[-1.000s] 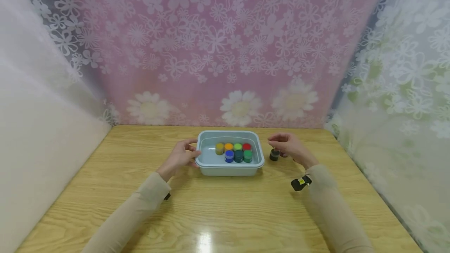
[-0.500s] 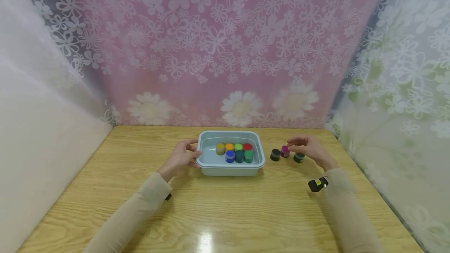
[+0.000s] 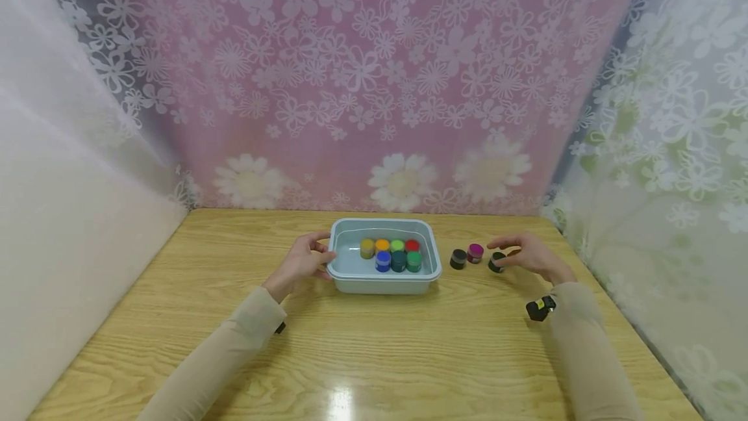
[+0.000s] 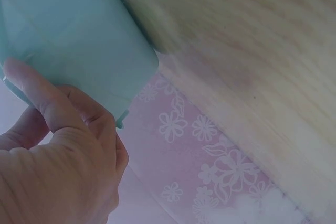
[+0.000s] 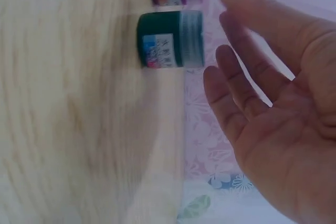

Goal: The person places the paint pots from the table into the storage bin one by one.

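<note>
My left hand (image 3: 302, 258) grips the left rim of a light blue plastic tub (image 3: 380, 286), also seen in the left wrist view as a pale blue wall (image 4: 79, 35). Inside stand several small paint jars, among them a blue jar (image 3: 382, 261), a red jar (image 3: 411, 247) and a yellow-brown jar (image 3: 367, 249). My right hand (image 3: 532, 257) hovers at a dark green paint jar (image 5: 163, 39), fingers apart and just off its lid in the right wrist view. Left of that jar stand a magenta jar (image 3: 475, 253) and a black jar (image 3: 458, 259).
Everything stands on a wooden table (image 3: 374, 356). A pink flowered cloth (image 3: 374, 83) hangs behind its far edge. Pale curtains close off the left and right sides. A black camera (image 3: 540, 308) sits on my right wrist.
My right hand has moved right, from over the black and magenta jars to the dark green jar, uncovering the magenta one. The left hand keeps its grip on the tub.
</note>
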Demonstrator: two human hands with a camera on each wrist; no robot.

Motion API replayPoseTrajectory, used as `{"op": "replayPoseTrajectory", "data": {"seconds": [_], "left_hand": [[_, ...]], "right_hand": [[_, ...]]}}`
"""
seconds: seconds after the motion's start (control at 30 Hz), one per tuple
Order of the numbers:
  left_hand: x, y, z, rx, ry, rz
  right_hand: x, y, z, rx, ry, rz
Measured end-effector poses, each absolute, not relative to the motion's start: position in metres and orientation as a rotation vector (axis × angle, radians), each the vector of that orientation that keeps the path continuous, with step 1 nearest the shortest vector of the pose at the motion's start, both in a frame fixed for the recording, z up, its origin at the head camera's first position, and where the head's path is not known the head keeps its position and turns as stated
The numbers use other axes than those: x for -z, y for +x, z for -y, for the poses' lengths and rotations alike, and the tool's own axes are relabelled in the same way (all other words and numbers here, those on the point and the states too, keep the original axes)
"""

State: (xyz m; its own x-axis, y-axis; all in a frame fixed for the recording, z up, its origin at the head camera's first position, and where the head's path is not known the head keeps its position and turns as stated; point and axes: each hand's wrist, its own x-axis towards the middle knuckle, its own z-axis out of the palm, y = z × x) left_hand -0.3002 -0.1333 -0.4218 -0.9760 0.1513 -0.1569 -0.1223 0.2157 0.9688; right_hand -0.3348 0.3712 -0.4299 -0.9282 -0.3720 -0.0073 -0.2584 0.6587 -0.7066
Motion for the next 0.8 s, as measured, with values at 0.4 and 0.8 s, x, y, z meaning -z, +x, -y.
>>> {"op": "replayPoseTrajectory", "data": {"seconds": [0.4, 0.8], "left_hand": [[0.422, -0.300, 0.133, -1.845, 0.031, -2.278], [0.425, -0.303, 0.133, -1.839, 0.025, -2.282]], "right_hand": [[0.437, -0.335, -0.373, 1.086, -0.501, -2.695], [0.444, -0.338, -0.379, 1.148, -0.486, -2.653]]}}
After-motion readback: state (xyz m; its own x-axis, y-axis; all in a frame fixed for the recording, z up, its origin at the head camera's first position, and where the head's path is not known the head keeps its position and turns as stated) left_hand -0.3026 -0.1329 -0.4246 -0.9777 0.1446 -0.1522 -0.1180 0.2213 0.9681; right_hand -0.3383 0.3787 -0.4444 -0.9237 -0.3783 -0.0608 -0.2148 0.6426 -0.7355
